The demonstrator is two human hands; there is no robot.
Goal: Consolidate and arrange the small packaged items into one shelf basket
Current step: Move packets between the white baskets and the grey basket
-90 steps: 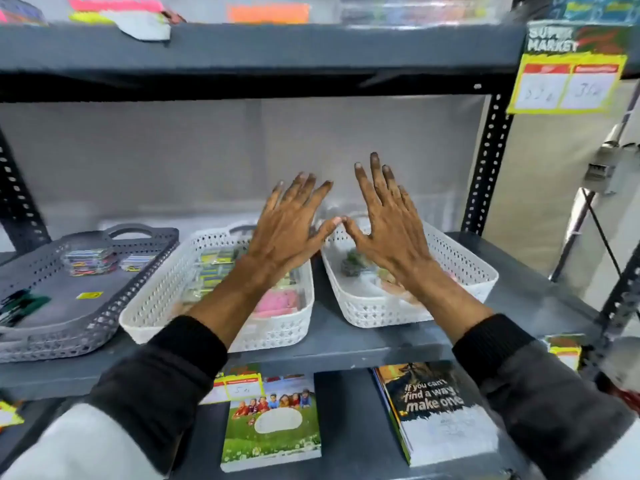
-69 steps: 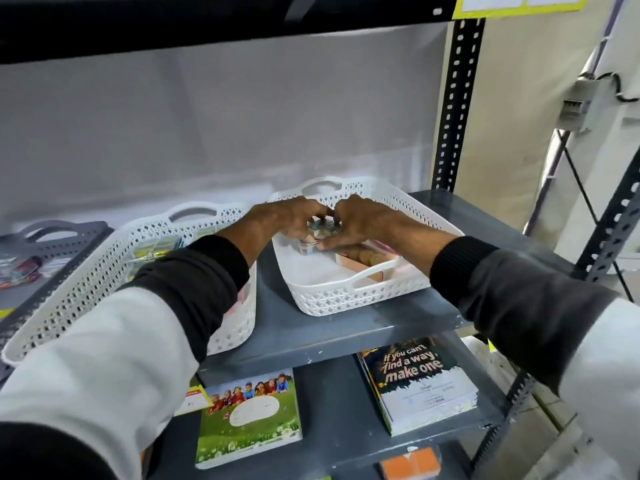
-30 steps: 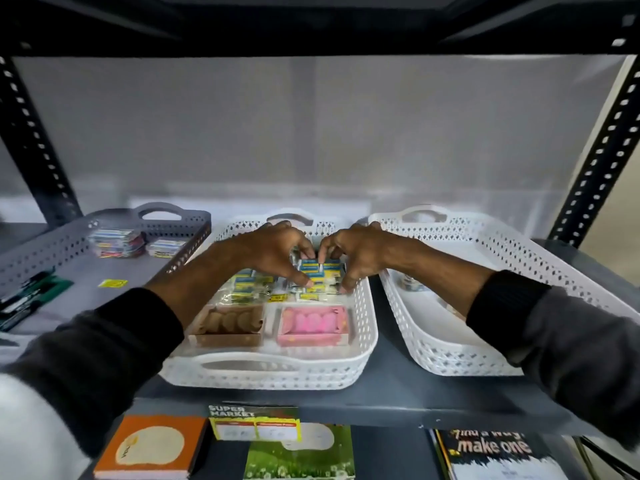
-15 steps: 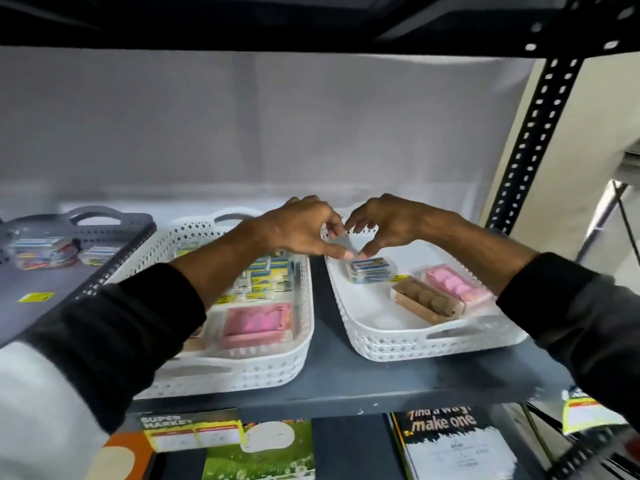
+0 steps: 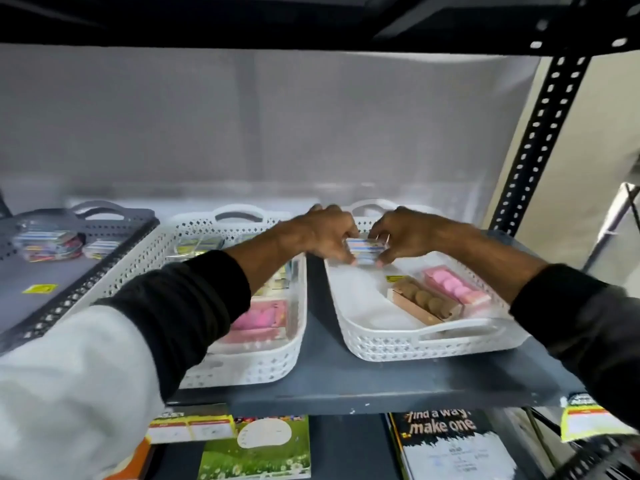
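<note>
Shelf lot: two hands on one small packet stack, right white basket.

Left hand and right hand pinch a blue-striped packet stack from either end, low over the far end of the right white basket (contact with the floor unclear). Same basket: brown pack, pink pack. Left white basket: more packets, pink box. Grey tray far left.

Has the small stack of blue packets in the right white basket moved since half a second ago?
Yes. The stack of blue packets, which lay on the right white basket floor, is now gripped between both hands, raised above it.
</note>
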